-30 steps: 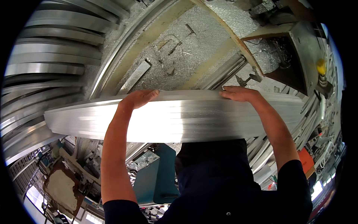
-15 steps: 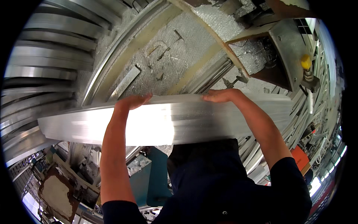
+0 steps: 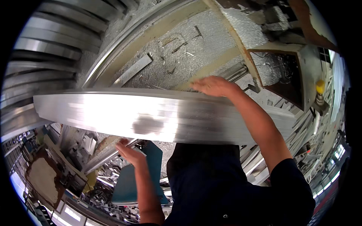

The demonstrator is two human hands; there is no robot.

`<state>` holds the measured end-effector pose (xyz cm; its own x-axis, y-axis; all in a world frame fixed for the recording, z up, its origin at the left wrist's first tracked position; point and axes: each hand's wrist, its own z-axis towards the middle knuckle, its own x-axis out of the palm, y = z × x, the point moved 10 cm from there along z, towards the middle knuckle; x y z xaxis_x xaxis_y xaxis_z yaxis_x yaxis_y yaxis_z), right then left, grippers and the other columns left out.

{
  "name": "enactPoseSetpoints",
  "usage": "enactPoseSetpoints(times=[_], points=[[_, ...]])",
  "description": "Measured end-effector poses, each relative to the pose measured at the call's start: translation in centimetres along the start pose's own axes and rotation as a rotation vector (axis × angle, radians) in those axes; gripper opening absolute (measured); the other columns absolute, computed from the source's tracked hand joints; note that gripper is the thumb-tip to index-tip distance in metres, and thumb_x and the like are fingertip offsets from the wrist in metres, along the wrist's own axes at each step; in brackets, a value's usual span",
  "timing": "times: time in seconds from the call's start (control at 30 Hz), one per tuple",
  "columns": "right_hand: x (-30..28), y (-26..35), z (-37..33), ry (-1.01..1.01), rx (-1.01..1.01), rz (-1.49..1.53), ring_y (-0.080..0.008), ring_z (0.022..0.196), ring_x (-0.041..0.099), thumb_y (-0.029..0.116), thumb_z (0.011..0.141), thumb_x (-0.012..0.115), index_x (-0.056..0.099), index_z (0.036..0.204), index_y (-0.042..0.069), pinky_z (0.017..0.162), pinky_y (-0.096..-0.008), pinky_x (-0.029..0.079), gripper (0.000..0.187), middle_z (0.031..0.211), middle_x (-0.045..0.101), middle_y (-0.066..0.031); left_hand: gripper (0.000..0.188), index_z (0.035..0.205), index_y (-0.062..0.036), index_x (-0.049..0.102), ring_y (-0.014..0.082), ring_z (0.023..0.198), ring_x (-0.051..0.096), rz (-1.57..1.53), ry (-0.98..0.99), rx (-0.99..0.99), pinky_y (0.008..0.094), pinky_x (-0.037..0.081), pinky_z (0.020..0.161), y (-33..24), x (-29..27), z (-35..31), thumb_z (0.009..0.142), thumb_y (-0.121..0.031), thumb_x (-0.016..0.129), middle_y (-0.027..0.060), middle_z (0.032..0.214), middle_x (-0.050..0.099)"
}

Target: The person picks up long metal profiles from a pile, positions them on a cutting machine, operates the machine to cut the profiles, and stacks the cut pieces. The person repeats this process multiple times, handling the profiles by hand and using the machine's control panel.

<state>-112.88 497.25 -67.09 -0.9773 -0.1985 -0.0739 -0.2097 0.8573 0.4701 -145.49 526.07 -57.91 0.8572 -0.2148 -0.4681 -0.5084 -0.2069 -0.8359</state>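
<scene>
A long, shiny aluminium profile (image 3: pixel 151 115) lies crosswise before the person. The right hand (image 3: pixel 213 86) rests over its far edge, fingers curled onto it. The left hand (image 3: pixel 130 152) sits beneath the near edge, fingers loosely spread; whether it touches cannot be told. Metal shavings (image 3: pixel 188 49) cover the tabletop behind.

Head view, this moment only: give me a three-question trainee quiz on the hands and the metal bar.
1. True or false: the right hand rests on the far edge of the long metal bar.
2. Where is the left hand? A) on top of the bar B) below the bar's near edge C) out of view
3. What colour is the panel beside the left forearm?

Key: 1 true; 2 B; 3 teal blue.
</scene>
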Motion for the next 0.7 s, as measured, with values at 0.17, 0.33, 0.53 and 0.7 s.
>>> enactPoseSetpoints(times=[0.17,0.33,0.53,0.7], points=[[4.1,5.8,7.8,0.003,-0.19,0.291,-0.0282,0.15,0.008,0.082,0.088,0.019,0.02,0.155,0.012,0.12,-0.0444,0.016,0.097,0.162,0.013,-0.0136,0.092,0.153,-0.0126,0.027,0.0311,0.147,0.02,-0.734,0.149,-1.138,0.0515,0.015,0.118,17.8,5.9,-13.9,0.088,-0.078,0.028,0.0135,0.159,0.024],[5.0,7.7,5.4,0.125,-0.041,0.367,-0.0277,0.151,0.004,0.082,0.087,0.022,0.01,0.157,0.014,0.121,-0.0441,0.011,0.098,0.164,0.007,-0.0093,0.088,0.15,-0.0181,0.034,0.0307,0.14,0.03,-1.023,0.288,-0.92,0.0455,0.027,0.115,12.0,13.3,-12.7,0.086,-0.078,0.032,0.0054,0.155,0.031],[5.8,7.4,6.0,0.1,-0.039,0.349,-0.0282,0.151,0.004,0.081,0.088,0.023,0.01,0.156,0.01,0.121,-0.0427,0.01,0.099,0.163,0.008,-0.0109,0.088,0.151,-0.0182,0.031,0.0299,0.139,0.031,-1.058,0.334,-0.89,0.0465,0.028,0.113,13.7,12.0,-12.6,0.086,-0.078,0.031,0.0062,0.155,0.03],[5.5,6.1,7.6,-0.099,-0.104,0.298,-0.0272,0.15,0.009,0.078,0.09,0.023,0.016,0.155,0.005,0.12,-0.0401,0.013,0.098,0.163,0.012,-0.0133,0.088,0.151,-0.0164,0.031,0.0298,0.138,0.031,-0.951,0.235,-0.877,0.0457,0.026,0.113,14.0,11.4,-12.1,0.087,-0.077,0.031,0.0068,0.153,0.032]])
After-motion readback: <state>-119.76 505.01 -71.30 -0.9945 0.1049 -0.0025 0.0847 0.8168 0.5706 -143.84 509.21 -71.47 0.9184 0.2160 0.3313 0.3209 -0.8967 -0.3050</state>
